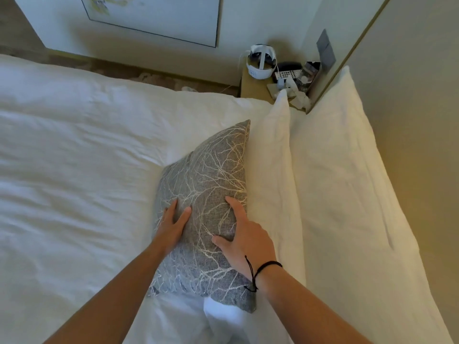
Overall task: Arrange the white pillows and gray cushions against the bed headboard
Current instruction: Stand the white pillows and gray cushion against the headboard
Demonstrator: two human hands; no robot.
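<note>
You press your left hand flat on the near face of the gray cushion while your right hand grips its top edge, so it stands leaning on the white pillows by the headboard.

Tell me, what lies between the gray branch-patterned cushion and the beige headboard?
Head view: two white pillows, front white pillow touching the gray branch-patterned cushion, rear white pillow against the beige headboard.
</note>
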